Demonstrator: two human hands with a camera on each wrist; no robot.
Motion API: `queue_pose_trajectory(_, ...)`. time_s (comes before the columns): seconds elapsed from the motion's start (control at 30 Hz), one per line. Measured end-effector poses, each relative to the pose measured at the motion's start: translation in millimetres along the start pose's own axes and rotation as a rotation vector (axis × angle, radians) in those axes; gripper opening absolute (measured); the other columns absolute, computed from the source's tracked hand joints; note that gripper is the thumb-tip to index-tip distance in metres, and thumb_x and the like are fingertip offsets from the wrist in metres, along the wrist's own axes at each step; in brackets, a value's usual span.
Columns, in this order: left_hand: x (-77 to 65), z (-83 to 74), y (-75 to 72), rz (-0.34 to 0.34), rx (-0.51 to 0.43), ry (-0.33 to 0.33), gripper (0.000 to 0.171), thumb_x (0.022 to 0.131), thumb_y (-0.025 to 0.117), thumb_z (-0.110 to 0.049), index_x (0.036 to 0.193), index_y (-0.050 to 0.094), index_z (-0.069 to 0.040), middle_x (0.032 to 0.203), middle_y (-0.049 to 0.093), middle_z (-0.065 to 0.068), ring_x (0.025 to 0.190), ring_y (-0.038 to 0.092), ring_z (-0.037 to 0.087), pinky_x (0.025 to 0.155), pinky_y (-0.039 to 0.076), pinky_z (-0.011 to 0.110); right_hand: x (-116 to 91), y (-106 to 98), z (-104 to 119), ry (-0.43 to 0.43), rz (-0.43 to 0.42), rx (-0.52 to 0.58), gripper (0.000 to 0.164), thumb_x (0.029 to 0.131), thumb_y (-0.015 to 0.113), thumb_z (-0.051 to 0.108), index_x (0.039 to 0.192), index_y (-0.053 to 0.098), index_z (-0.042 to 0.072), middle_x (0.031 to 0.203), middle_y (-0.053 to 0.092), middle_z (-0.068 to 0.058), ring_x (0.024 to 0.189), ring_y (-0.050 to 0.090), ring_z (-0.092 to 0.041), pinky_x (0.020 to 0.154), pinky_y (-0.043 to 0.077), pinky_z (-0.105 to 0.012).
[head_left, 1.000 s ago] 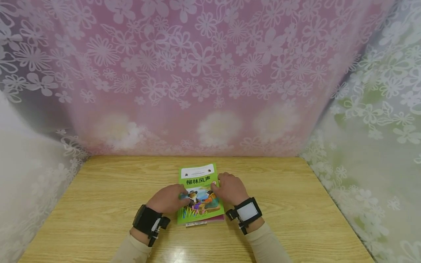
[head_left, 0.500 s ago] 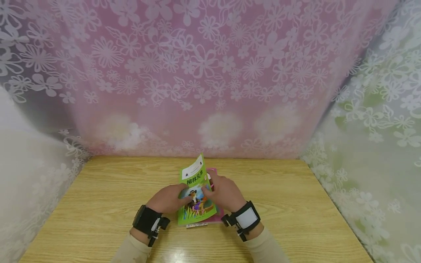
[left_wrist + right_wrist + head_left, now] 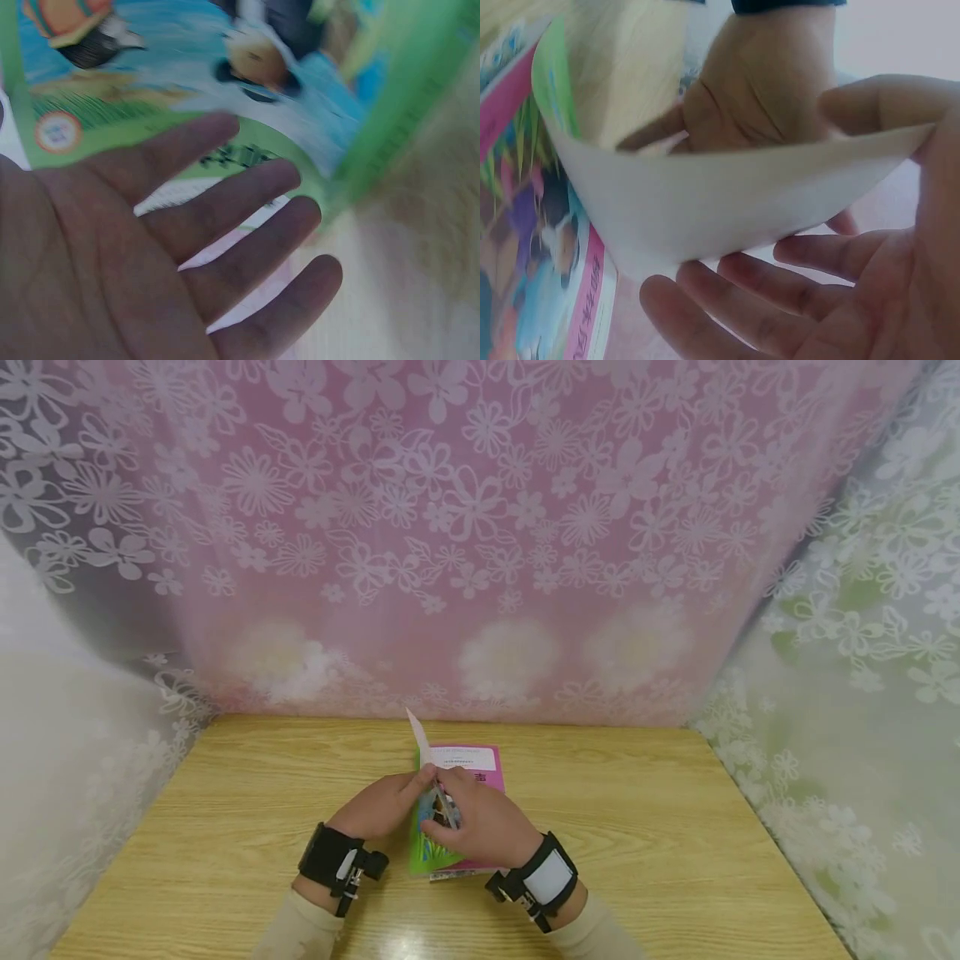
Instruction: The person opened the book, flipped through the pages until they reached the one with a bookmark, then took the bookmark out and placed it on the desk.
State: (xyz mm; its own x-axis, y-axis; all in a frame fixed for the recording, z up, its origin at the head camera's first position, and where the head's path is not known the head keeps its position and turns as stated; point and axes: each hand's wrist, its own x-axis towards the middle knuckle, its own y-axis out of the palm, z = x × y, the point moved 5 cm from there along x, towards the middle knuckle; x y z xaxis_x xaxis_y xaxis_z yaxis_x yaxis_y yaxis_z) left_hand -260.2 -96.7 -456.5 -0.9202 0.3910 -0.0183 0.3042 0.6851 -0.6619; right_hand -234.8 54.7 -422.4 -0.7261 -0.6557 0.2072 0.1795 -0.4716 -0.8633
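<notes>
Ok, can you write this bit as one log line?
right hand: holds raised green cover | left hand: beside it | pink page: beneath

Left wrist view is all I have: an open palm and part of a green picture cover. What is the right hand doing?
Observer: The right hand grips the green cover, with its thumb and fingers on opposite sides of it.
Operator: I only see the printed face. What is on the other side?
Observer: In the right wrist view, the inner side looks plain and off-white, with no print that I can make out.
Operator: And what shows beneath the raised cover?
Observer: From the head view, a pink-bordered sheet with a white panel near its far end.
</notes>
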Motion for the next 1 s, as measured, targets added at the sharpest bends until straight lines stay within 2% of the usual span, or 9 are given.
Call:
queue_pose_trajectory(0.1, -1.2, -3.9, -8.7, -0.062, -0.063, 0.04, 0.058, 0.101, 0.028, -0.06, 0.139, 0.053, -0.024, 0.131, 0.055, -0.007, 0.123, 0.05, 0.018, 0.099, 0.04, 0.044, -0.4, 2.2, 8.0, -0.016, 0.01, -0.008, 0.072, 0.09, 0.048, 0.066, 0.146, 0.035, 0.023, 0.119, 0.048, 0.001, 0.085, 0.053, -0.009, 0.066, 0.047, -0.021)
queue_pose_trajectory(0.23, -4.6, -5.8, -24.3, -0.128, -0.105, 0.063, 0.049, 0.099, 0.043, -0.054, 0.132, 0.056, -0.021, 0.117, 0.061, -0.008, 0.108, 0.058, 0.014, 0.086, 0.048, 0.037, -1.6, 6.5, 9.6, -0.037, 0.023, -0.019, 0.076, 0.092, 0.04, 0.068, 0.153, 0.028, 0.023, 0.137, 0.043, -0.003, 0.094, 0.056, -0.01, 0.072, 0.048, -0.021)
queue_pose_trajectory(0.3, -7.1, -4.3, -33.9, -0.159, -0.082, 0.06, 0.044, 0.098, 0.048, -0.049, 0.129, 0.057, -0.019, 0.11, 0.062, -0.007, 0.101, 0.06, 0.014, 0.08, 0.05, 0.034, -1.4, 8.8, 5.7, -0.049, 0.03, -0.006, 0.071, 0.095, 0.037, 0.065, 0.15, 0.035, 0.02, 0.14, 0.041, -0.004, 0.093, 0.058, -0.011, 0.071, 0.049, -0.02)
queue_pose_trajectory(0.4, -11.8, -0.5, -48.5, -0.209, -0.022, 0.03, 0.04, 0.098, 0.055, -0.042, 0.128, 0.058, -0.015, 0.107, 0.062, -0.004, 0.098, 0.059, 0.017, 0.078, 0.05, 0.034, -0.9, 11.9, -9.5, -0.044, 0.037, 0.003, 0.061, 0.098, 0.042, 0.057, 0.142, 0.047, 0.015, 0.139, 0.044, -0.004, 0.098, 0.061, -0.014, 0.077, 0.05, -0.025)
queue_pose_trajectory(0.5, -15.9, 4.4, -58.6, -0.241, 0.054, -0.018, 0.041, 0.096, 0.058, -0.038, 0.129, 0.056, -0.014, 0.108, 0.062, -0.001, 0.099, 0.059, 0.019, 0.08, 0.049, 0.037, -1.8, 16.4, -35.3, -0.016, 0.036, -0.108, 0.049, 0.097, 0.051, 0.047, 0.133, 0.056, 0.013, 0.134, 0.05, -0.004, 0.109, 0.058, -0.018, 0.087, 0.05, -0.032)
queue_pose_trajectory(0.6, -18.8, 9.2, -63.5, -0.252, 0.132, -0.059, 0.046, 0.094, 0.063, -0.036, 0.13, 0.055, -0.01, 0.107, 0.063, 0.003, 0.092, 0.06, 0.019, 0.075, 0.05, 0.036, -6.7, 20.0, -60.9, 0.028, 0.036, -0.29, 0.044, 0.092, 0.06, 0.041, 0.125, 0.062, 0.012, 0.129, 0.054, -0.006, 0.114, 0.055, -0.021, 0.091, 0.047, -0.035)
queue_pose_trajectory(0.67, -19.9, 12.2, -64.5, -0.249, 0.157, -0.079, 0.051, 0.091, 0.065, -0.036, 0.132, 0.053, -0.008, 0.108, 0.062, 0.005, 0.087, 0.06, 0.018, 0.071, 0.05, 0.034, -11.1, 22.8, -73.7, 0.051, 0.05, -0.356, 0.045, 0.089, 0.063, 0.041, 0.123, 0.063, 0.012, 0.127, 0.055, -0.009, 0.112, 0.055, -0.023, 0.091, 0.047, -0.035)
queue_pose_trajectory(0.8, -21.0, 19.8, -66.2, -0.248, 0.161, -0.104, 0.061, 0.088, 0.069, -0.036, 0.137, 0.048, -0.006, 0.114, 0.061, 0.009, 0.083, 0.061, 0.019, 0.066, 0.051, 0.034, -16.3, 25.9, -85.4, 0.072, 0.075, -0.368, 0.052, 0.088, 0.064, 0.047, 0.124, 0.063, 0.011, 0.128, 0.055, -0.012, 0.113, 0.055, -0.027, 0.091, 0.047, -0.037)
queue_pose_trajectory(1.0, -26.1, 38.4, -71.2, -0.231, 0.169, -0.16, 0.064, 0.088, 0.068, -0.04, 0.138, 0.048, -0.003, 0.119, 0.06, 0.013, 0.09, 0.063, 0.022, 0.066, 0.051, 0.034, -15.7, 21.7, -89.9, 0.114, 0.094, -0.353, 0.05, 0.087, 0.064, 0.05, 0.125, 0.065, 0.017, 0.129, 0.055, -0.006, 0.117, 0.053, -0.025, 0.088, 0.048, -0.038)
